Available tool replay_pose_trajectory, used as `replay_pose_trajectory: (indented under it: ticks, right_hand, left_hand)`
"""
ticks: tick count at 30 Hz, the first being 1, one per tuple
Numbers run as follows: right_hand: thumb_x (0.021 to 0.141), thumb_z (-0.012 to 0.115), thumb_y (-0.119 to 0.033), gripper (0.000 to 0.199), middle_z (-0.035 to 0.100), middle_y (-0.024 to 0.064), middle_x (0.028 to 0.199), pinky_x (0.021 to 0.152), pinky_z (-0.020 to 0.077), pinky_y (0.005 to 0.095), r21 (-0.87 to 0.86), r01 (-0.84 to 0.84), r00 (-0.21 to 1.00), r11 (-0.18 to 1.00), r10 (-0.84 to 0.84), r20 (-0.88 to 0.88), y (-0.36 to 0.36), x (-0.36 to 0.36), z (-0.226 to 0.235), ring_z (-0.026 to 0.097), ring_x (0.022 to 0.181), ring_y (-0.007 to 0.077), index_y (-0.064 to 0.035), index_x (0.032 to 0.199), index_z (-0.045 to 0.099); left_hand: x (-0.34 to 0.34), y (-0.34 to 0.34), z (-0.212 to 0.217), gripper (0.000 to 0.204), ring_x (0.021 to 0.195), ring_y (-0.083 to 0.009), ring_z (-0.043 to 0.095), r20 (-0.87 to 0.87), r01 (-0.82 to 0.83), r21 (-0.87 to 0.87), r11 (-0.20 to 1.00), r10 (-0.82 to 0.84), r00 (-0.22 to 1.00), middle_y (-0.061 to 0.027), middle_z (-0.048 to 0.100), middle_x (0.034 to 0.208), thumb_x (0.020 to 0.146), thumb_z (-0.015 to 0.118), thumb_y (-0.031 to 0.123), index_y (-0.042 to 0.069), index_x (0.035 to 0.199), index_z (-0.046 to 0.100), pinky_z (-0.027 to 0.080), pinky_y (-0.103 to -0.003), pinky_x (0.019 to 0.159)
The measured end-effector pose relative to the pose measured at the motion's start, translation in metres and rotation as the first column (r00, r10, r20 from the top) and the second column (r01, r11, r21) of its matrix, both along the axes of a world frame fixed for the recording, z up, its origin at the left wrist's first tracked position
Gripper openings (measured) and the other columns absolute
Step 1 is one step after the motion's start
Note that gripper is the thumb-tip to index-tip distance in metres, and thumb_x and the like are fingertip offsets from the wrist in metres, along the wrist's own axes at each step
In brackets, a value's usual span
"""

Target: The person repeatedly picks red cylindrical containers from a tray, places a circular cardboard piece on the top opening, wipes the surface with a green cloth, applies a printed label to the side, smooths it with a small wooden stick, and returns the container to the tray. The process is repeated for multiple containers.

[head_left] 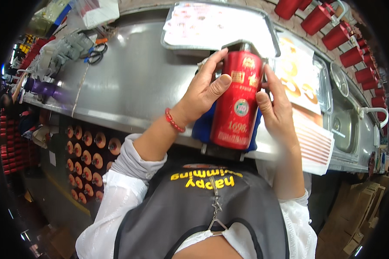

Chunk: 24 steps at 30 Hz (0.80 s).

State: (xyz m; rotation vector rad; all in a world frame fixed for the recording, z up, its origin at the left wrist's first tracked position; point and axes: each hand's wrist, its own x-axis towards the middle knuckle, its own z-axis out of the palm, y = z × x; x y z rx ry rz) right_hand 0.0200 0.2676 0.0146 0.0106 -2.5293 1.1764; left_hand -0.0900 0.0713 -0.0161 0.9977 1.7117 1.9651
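A glossy red bottle [237,114] with gold and white print lies at the counter's front edge, its neck pointing away from me. Under it a blue cloth [202,129] shows at both sides. My left hand [205,88], with a red braided bracelet at the wrist, is against the bottle's upper left side, its thumb near the front. From the right, my right hand [277,105] flanks the bottle, thumb and fingers along its edge. Both hands steady the bottle between them. Beyond it sits a clear tray [220,26] with a white printed sheet.
Orange-patterned sheets [298,73] and a striped sheet [313,142] lie to the right, beside a steel sink [348,125]. Scissors [97,54] rest on the steel counter [129,73] at left. Red bottles [317,19] line the far right. Racked round pieces [86,153] stand below left.
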Motion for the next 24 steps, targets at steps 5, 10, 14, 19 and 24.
replay_pose_trajectory:
  ticks: [5, 10, 14, 19, 24]
  right_hand:
    - [0.098, 0.063, -0.041, 0.071, 0.05, 0.0297, 0.14, 0.108, 0.0416, 0.0408, 0.034, 0.06, 0.998, 0.998, -0.061, 0.014, -0.001, -0.016, -0.002, 0.052, 0.13, 0.0383, 0.0107, 0.142, 0.043]
    - [0.098, 0.064, -0.041, 0.073, 0.051, 0.0296, 0.139, 0.108, 0.0413, 0.041, -0.047, 0.063, 0.996, 0.997, -0.06, 0.066, -0.003, -0.017, 0.001, 0.051, 0.129, 0.0372, 0.0107, 0.143, 0.041]
    - [0.098, 0.062, -0.044, 0.075, 0.05, 0.0301, 0.14, 0.108, 0.041, 0.0416, -0.033, 0.069, 0.995, 0.997, -0.067, 0.079, -0.004, -0.017, 0.002, 0.051, 0.13, 0.0377, 0.0108, 0.143, 0.041]
    - [0.098, 0.062, -0.044, 0.074, 0.05, 0.0301, 0.14, 0.108, 0.0415, 0.0419, -0.043, 0.063, 0.995, 0.997, -0.059, 0.076, -0.005, -0.018, 0.002, 0.051, 0.13, 0.0381, 0.0108, 0.143, 0.04]
    - [0.099, 0.062, -0.042, 0.075, 0.051, 0.0283, 0.139, 0.104, 0.0441, 0.0388, -0.086, 0.052, 0.995, 0.995, -0.044, 0.09, -0.004, -0.018, 0.004, 0.055, 0.124, 0.0332, 0.0111, 0.146, 0.038]
  left_hand:
    - [-0.009, 0.026, -0.012, 0.082, 0.132, -0.0312, 0.046, 0.025, -0.142, -0.041, 0.989, 0.144, 0.989, -0.0246, 0.044, 0.142, 0.094, 0.068, 0.045, -0.006, 0.147, 0.033, 0.037, -0.04, 0.112]
    - [-0.012, 0.026, -0.007, 0.064, 0.121, -0.0166, 0.053, 0.126, -0.072, -0.053, 0.996, 0.079, 0.989, -0.0151, 0.051, 0.135, 0.099, 0.063, 0.027, -0.001, 0.148, 0.032, 0.044, -0.032, 0.104]
    - [-0.016, 0.034, 0.0, 0.049, 0.108, -0.0116, 0.057, 0.192, -0.114, -0.076, 0.991, 0.127, 0.973, -0.0106, 0.058, 0.121, 0.099, 0.064, 0.027, 0.0, 0.135, 0.044, 0.049, -0.028, 0.093]
    - [-0.02, 0.035, 0.001, 0.042, 0.107, -0.0111, 0.057, 0.123, -0.15, -0.164, 0.975, 0.171, 0.978, -0.0105, 0.059, 0.119, 0.099, 0.062, 0.025, 0.0, 0.13, 0.048, 0.049, -0.027, 0.092]
    - [-0.019, 0.032, -0.004, 0.053, 0.113, -0.0126, 0.054, 0.201, -0.104, -0.101, 0.99, 0.122, 0.972, -0.0112, 0.055, 0.126, 0.1, 0.062, 0.032, 0.001, 0.138, 0.041, 0.046, -0.029, 0.097]
